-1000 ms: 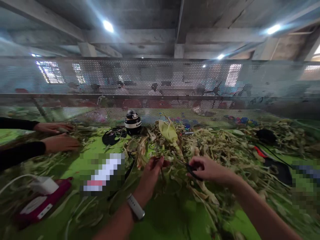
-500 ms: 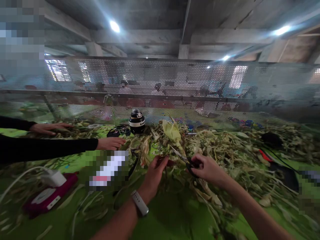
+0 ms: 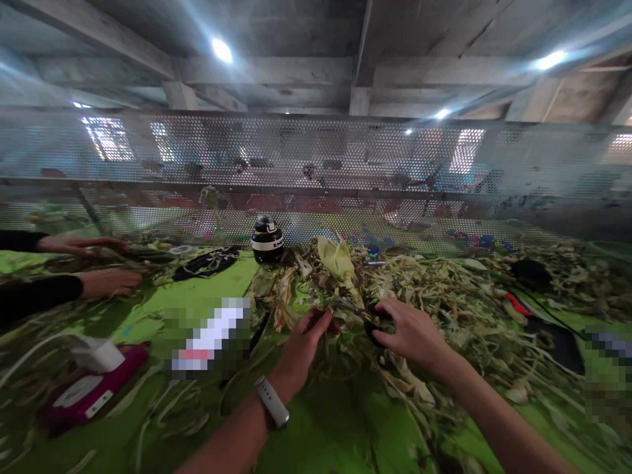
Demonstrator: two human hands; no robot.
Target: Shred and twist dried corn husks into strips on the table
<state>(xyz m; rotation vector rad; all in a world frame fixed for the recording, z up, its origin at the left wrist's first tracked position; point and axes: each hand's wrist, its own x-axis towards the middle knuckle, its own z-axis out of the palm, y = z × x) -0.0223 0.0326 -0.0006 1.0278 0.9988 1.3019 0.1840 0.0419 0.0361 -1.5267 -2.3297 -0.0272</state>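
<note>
My left hand, with a grey watch at its wrist, is pinched closed on a piece of dried plant that its fingers partly hide. Black-handled scissors are gripped in my right hand. Their blades point left, toward the left fingertips and the plant piece. Just beyond both hands stands a large pale yellow-green leafy piece on a stem. Withered leaves and stems are heaped behind and to the right of my right hand.
A co-worker's two hands touch plants at the far left. A black round container stands at the back, before a perforated metal screen. A magenta power strip with a white plug, plus a blurred-out device, lie on the green tabletop.
The scissor blades have swung lower and look closer together. The co-worker's nearer hand has drawn back left, uncovering a dark patterned thing. My left hand keeps nearly the same place.
</note>
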